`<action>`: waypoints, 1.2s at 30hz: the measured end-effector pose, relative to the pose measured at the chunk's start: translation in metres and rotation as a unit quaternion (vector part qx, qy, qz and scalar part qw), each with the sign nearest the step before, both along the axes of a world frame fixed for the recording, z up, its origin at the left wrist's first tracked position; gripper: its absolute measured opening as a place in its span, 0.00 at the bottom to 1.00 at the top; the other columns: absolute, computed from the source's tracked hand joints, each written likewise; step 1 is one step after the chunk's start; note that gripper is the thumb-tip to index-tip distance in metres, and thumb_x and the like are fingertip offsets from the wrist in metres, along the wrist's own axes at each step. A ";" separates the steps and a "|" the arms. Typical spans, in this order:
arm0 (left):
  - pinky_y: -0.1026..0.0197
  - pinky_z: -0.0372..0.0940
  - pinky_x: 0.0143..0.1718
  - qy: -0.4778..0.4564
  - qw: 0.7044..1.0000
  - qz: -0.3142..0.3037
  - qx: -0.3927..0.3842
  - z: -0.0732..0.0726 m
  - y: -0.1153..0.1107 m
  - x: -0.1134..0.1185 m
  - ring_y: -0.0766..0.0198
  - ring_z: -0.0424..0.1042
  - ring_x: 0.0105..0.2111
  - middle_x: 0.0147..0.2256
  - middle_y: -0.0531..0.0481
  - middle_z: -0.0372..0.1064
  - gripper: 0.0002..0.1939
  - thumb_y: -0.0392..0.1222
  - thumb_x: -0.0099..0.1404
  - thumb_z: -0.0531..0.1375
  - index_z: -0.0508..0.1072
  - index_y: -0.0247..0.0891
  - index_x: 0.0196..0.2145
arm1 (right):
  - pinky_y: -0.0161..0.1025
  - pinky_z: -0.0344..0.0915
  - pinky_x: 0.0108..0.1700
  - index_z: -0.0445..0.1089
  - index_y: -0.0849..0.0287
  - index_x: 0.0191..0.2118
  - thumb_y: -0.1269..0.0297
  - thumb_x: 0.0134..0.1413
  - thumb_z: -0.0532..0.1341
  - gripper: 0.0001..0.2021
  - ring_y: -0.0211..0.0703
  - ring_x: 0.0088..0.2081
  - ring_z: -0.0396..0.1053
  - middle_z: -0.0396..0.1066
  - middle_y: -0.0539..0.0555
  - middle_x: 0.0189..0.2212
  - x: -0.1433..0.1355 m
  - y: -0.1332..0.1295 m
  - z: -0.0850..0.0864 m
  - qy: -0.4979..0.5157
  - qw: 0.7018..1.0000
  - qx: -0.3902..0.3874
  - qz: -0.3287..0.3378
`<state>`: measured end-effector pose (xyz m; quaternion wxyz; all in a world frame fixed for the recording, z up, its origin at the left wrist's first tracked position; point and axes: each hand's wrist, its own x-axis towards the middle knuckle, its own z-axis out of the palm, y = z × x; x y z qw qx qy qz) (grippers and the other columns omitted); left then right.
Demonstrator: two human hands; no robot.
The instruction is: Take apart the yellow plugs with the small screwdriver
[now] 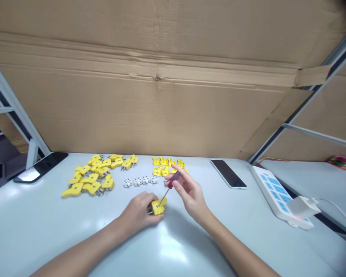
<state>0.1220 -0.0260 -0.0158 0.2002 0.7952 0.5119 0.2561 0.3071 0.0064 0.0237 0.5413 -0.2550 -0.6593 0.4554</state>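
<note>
Near the middle of the table, my left hand (140, 212) is closed around a yellow plug (158, 207), its metal pins pointing left. My right hand (190, 194) grips the dark red handle of a screwdriver (173, 180) between thumb and fingers. The screwdriver's thin shaft slants down to the left, and its tip meets the top of the yellow plug. Just beyond my hands is a row of white plug inserts (146, 180) with metal pins. Behind them lie several open yellow plug shells (157, 171), some partly hidden by my right fingers.
A pile of yellow plugs (92, 179) lies on the left of the white table (40, 231). To the right are a phone (228, 174) and a white power strip (272, 192) with a plugged-in charger (302, 207). A dark flat device (42, 167) is at far left; cardboard (161, 115) walls the back.
</note>
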 end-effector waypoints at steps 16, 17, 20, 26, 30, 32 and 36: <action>0.58 0.61 0.34 0.024 0.995 -0.032 0.090 -0.007 0.002 0.007 0.58 0.66 0.31 0.28 0.50 0.70 0.09 0.43 0.54 0.65 0.70 0.39 0.30 | 0.45 0.73 0.43 0.65 0.51 0.47 0.64 0.59 0.60 0.11 0.43 0.38 0.75 0.74 0.53 0.36 -0.010 -0.013 -0.004 -0.010 0.999 0.030 -0.010; 0.59 0.61 0.34 0.022 0.995 -0.029 0.088 -0.007 0.002 0.007 0.59 0.66 0.31 0.28 0.50 0.70 0.09 0.44 0.54 0.65 0.70 0.39 0.30 | 0.45 0.73 0.43 0.65 0.52 0.47 0.63 0.60 0.59 0.10 0.43 0.39 0.75 0.74 0.54 0.38 -0.009 -0.013 -0.003 -0.015 1.000 0.026 0.000; 0.59 0.61 0.34 0.017 0.997 -0.035 0.070 -0.006 0.003 0.006 0.58 0.66 0.33 0.31 0.50 0.70 0.10 0.45 0.55 0.65 0.71 0.39 0.32 | 0.45 0.73 0.43 0.66 0.52 0.49 0.61 0.61 0.57 0.11 0.45 0.42 0.73 0.69 0.57 0.43 -0.010 -0.011 -0.002 -0.030 0.998 0.048 -0.017; 0.57 0.62 0.36 0.010 0.998 -0.039 0.044 -0.005 0.004 0.007 0.57 0.67 0.35 0.33 0.49 0.70 0.10 0.42 0.54 0.67 0.71 0.38 0.32 | 0.41 0.70 0.38 0.68 0.50 0.44 0.65 0.51 0.66 0.13 0.40 0.32 0.67 0.65 0.51 0.34 -0.015 -0.008 -0.011 -0.055 0.983 0.108 -0.138; 0.58 0.61 0.35 0.008 0.998 -0.038 0.043 -0.004 0.004 0.007 0.57 0.67 0.34 0.31 0.50 0.69 0.11 0.43 0.53 0.67 0.71 0.38 0.32 | 0.41 0.69 0.38 0.70 0.50 0.46 0.66 0.55 0.63 0.12 0.42 0.33 0.69 0.66 0.49 0.29 -0.014 -0.008 -0.012 -0.065 0.984 0.100 -0.131; 0.59 0.61 0.35 0.008 0.998 -0.039 0.046 -0.004 0.003 0.007 0.58 0.67 0.34 0.31 0.50 0.69 0.12 0.43 0.52 0.68 0.71 0.38 0.31 | 0.42 0.70 0.39 0.66 0.49 0.51 0.66 0.57 0.61 0.15 0.43 0.35 0.72 0.69 0.50 0.30 -0.013 -0.009 -0.011 -0.045 0.991 0.084 -0.098; 0.58 0.62 0.35 0.006 0.998 -0.035 0.044 -0.003 0.003 0.007 0.58 0.67 0.33 0.30 0.50 0.69 0.12 0.42 0.51 0.69 0.71 0.37 0.32 | 0.42 0.71 0.40 0.62 0.50 0.52 0.64 0.62 0.56 0.13 0.42 0.38 0.74 0.73 0.54 0.38 -0.011 -0.008 -0.009 -0.027 0.998 0.058 -0.023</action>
